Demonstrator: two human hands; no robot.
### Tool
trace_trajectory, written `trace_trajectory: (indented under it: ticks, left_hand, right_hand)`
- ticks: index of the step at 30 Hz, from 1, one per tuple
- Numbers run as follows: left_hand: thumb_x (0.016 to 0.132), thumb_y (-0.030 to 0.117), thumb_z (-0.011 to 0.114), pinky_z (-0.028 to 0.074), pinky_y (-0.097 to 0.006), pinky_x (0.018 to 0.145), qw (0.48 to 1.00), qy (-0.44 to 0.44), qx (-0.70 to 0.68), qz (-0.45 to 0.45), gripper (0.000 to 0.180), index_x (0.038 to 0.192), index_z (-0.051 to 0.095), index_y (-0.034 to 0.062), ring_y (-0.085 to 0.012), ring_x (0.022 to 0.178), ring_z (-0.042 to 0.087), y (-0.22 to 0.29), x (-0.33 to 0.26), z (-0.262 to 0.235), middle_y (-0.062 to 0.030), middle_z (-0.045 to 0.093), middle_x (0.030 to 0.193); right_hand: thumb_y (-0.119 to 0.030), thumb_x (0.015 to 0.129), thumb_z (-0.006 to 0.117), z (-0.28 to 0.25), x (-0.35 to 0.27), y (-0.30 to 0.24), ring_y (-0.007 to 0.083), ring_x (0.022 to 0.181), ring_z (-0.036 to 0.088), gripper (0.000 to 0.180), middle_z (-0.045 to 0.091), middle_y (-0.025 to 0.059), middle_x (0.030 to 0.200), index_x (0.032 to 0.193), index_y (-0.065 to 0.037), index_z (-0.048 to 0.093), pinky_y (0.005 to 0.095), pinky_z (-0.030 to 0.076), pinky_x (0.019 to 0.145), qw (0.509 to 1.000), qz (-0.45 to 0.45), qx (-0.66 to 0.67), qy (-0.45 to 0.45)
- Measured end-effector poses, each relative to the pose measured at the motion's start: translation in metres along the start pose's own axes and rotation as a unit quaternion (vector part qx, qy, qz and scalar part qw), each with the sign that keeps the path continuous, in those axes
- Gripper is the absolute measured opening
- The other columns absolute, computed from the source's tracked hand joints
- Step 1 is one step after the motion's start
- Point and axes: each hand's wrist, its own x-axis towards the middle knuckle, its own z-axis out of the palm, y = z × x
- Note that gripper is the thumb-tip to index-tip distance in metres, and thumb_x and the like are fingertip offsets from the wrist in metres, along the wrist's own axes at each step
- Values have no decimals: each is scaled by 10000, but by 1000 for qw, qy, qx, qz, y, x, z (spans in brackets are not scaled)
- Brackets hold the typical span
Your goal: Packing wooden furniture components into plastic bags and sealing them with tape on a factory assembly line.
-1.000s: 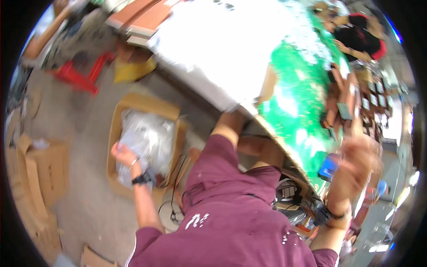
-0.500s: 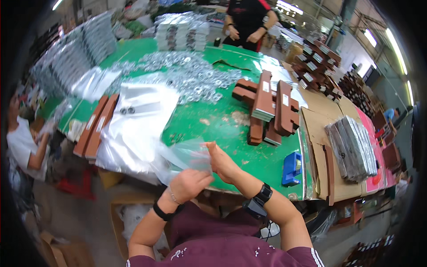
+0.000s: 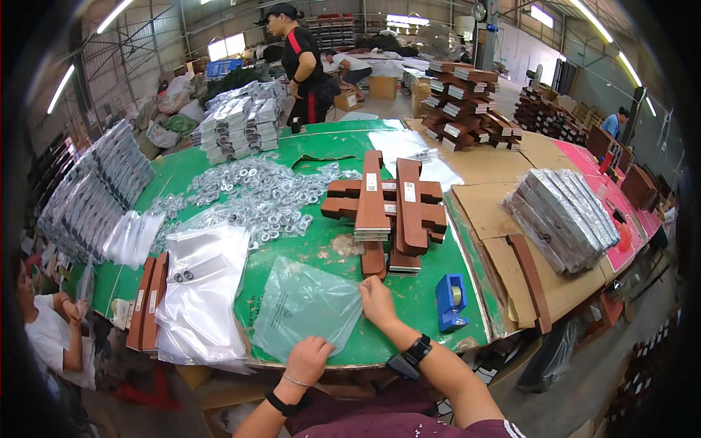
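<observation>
A clear plastic bag (image 3: 303, 306) with faint print is spread over the near part of the green table. My left hand (image 3: 307, 360) has its fingers closed on the bag's lower edge. At the bag's right corner, my right hand (image 3: 379, 303) pinches the film. Beyond my right hand, brown wood-look pieces (image 3: 372, 198) with white labels are stacked crosswise. A blue tape dispenser (image 3: 451, 303) stands to the right of my right hand. On the left lies a pile of flat clear bags (image 3: 201, 314), with two small dark rings (image 3: 184, 277) on top.
Small bagged rings (image 3: 255, 193) cover the table's middle. Wrapped bundles (image 3: 95, 197) rise at the left edge, with more (image 3: 241, 120) at the back. Cardboard (image 3: 504, 208) on the right bears wrapped pieces (image 3: 562, 215). One person (image 3: 303, 69) stands behind the table; another (image 3: 55, 321) is at left.
The bag, bunched and blurred between my hands before, now lies spread on the table. My view has tilted up, showing more of the hall. The person behind the table has turned sideways.
</observation>
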Motion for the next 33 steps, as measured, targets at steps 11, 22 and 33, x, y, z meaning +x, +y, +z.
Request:
trace_trajectory:
  ticks: [11, 22, 33]
  left_hand:
    - [798, 181, 730, 492, -430, 818, 991, -21, -58, -120, 167, 901, 653, 74, -344, 948, 607, 9, -16, -37, -117, 635, 998]
    - [890, 468, 617, 221, -661, 1101, 985, -110, 35, -125, 604, 1425, 482, 219, -441, 1422, 254, 15, 29, 31, -203, 298, 1537]
    - [890, 516, 588, 202, -633, 1125, 991, -126, -17, -38, 578, 1401, 512, 256, -426, 1426, 262, 10, 31, 24, -178, 325, 1533]
  right_hand:
    - [-129, 875, 601, -22, -22, -11, 438, 758, 650, 210, 654, 253, 791, 1012, -9, 495, 524, 509, 682, 983, -4, -173, -59]
    - [-188, 861, 651, -91, 7, -78, 435, 714, 647, 302, 649, 218, 743, 997, 0, 459, 509, 524, 638, 940, -130, -294, -116]
    - [-424, 727, 813, -126, 180, -33, 441, 1067, 613, 831, 600, 323, 1137, 1246, 82, 406, 457, 510, 898, 948, 34, -317, 16]
